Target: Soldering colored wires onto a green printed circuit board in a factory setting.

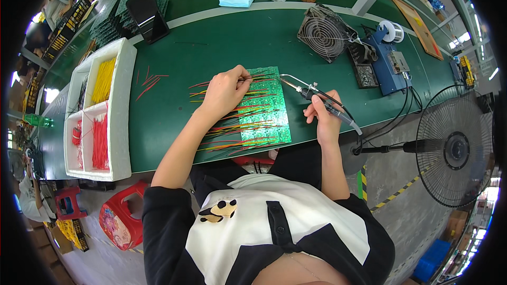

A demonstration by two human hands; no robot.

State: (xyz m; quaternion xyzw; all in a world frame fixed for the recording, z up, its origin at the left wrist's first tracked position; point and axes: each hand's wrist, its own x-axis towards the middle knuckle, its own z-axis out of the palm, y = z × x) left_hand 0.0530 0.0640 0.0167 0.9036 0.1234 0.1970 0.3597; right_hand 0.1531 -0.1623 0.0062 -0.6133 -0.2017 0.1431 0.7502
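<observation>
So the green circuit board (283, 119) is lying flat on the green bench (185, 58), rows of red, yellow and dark wires (240, 126) sticking out toward 9 o'clock. Left hand (224, 92) is at the board's 11 o'clock corner, fingertips pinched on a wire. Right hand (326, 117), at 3 o'clock, grips a soldering iron (306, 93), tip by the 1 o'clock corner; can't tell if it's touching. Further out: small fan (322, 36) at 1, blue soldering station (386, 68) at 2, white foam box (121, 111) at 9, black phone (147, 15) at 10.
</observation>
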